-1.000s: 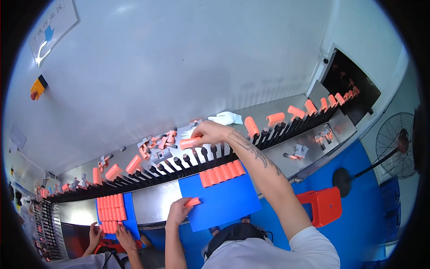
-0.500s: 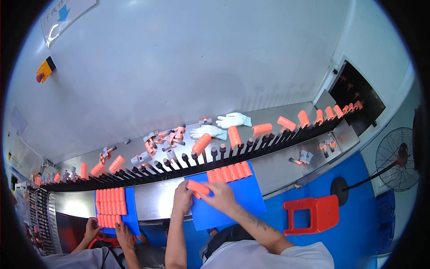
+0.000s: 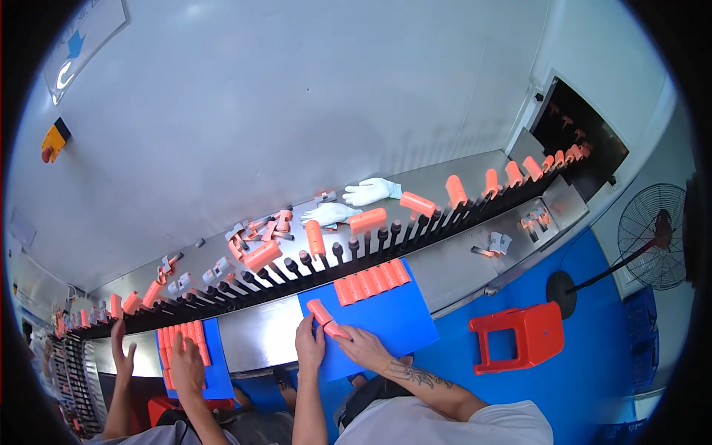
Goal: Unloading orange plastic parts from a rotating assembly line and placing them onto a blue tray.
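Note:
Above the near edge of a blue sheet [image 3: 393, 322], my left hand [image 3: 308, 347] has its fingers closed on an orange half-round plastic shell [image 3: 319, 310]. My right hand [image 3: 365, 350] grips another orange shell [image 3: 339, 331], angled end to end with the first; whether the two touch is hard to tell. Several matching shells [image 3: 372, 282] lie side by side in a row along the far edge of the sheet. Just beyond them runs a line of black posts [image 3: 354, 247], some topped with orange shells [image 3: 368, 220].
White gloves [image 3: 371, 191] and loose orange-grey parts [image 3: 256, 230] lie behind the posts. At left, a co-worker's hands [image 3: 187, 362] are raised near a second blue sheet [image 3: 219, 374] of shells. A red stool [image 3: 519, 337] and black fan [image 3: 654, 237] stand at right.
My hands have tilted the shells, which now point down to the right and show as two pieces. The co-worker's hands have lifted off their shells. Shells on the posts have shifted left.

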Demonstrator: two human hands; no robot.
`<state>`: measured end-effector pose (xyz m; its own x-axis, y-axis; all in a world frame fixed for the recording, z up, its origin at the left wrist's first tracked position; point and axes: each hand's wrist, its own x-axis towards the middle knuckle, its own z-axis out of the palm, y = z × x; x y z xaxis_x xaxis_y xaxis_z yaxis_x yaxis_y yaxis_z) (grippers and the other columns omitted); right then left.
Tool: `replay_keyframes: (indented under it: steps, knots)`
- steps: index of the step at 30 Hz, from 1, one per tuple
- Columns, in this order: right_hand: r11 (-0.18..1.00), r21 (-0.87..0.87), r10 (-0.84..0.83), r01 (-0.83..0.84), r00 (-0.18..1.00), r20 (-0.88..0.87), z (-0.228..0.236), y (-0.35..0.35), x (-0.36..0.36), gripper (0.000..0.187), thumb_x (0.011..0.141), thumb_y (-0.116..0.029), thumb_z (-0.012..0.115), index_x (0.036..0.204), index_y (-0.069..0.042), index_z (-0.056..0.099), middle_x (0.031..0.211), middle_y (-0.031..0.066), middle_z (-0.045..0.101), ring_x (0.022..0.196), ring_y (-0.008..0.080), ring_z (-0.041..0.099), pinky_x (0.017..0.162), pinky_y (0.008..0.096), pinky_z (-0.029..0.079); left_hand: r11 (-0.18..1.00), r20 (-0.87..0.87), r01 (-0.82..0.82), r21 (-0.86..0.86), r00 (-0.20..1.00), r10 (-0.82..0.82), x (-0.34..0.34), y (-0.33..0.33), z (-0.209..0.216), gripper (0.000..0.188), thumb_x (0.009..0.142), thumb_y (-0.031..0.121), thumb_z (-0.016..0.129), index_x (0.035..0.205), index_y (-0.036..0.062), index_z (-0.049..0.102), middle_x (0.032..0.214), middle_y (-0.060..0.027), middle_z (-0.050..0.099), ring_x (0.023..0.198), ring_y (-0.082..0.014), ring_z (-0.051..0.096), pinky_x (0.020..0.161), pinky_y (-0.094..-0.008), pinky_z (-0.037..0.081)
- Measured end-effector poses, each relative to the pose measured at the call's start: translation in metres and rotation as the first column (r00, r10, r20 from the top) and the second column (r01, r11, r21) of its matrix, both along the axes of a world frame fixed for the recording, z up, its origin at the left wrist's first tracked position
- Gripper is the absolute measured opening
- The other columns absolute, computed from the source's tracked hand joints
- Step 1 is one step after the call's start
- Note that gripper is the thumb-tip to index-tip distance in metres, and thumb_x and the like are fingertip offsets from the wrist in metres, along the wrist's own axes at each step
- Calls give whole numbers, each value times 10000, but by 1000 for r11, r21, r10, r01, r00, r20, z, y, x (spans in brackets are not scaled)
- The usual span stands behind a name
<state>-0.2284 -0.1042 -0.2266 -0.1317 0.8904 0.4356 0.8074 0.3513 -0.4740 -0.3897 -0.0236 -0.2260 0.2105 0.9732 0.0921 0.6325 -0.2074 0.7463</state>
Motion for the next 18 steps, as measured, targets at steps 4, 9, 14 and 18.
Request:
replay_keyframes:
  steps: [4, 9, 14, 18]
  knots:
    - [998, -62, 16, -15, 1000, 17, 7, 12, 4, 296, 878, -178, 693, 1156, -91, 641, 1161, 105, 602, 972, 283, 645, 800, 380, 555, 999, -31, 41, 13, 999, -40, -2, -2, 3, 440, 931, 180, 612, 1323, -9, 554, 1253, -238, 612, 1129, -407, 584, 980, -452, 464]
    - [1000, 17, 13, -16, 986, 165, 4, 20, 4, 274, 868, -176, 681, 1131, -101, 650, 1122, 76, 630, 902, 251, 642, 754, 352, 549, 997, -14, -37, 65, 999, 38, 15, 13, 15, 436, 933, 203, 608, 1312, -8, 570, 1239, -238, 615, 1113, -407, 596, 967, -446, 476]
    - [1000, 1, -11, 11, 990, 141, 5, 9, -4, 259, 873, -164, 667, 1124, -99, 655, 1102, 81, 637, 906, 251, 647, 742, 359, 552, 993, -63, -90, 73, 994, 94, 12, 33, 17, 409, 896, 183, 651, 1260, -2, 619, 1188, -229, 644, 1065, -387, 638, 944, -427, 500]
    - [992, -16, -125, 126, 989, 79, 8, -8, -1, 267, 856, -165, 678, 1115, -99, 665, 1076, 88, 639, 872, 246, 640, 706, 364, 553, 976, 2, -196, -95, 980, 197, 6, 32, 16, 417, 869, 146, 678, 1252, -9, 620, 1118, -224, 681, 987, -375, 675, 889, -424, 527]
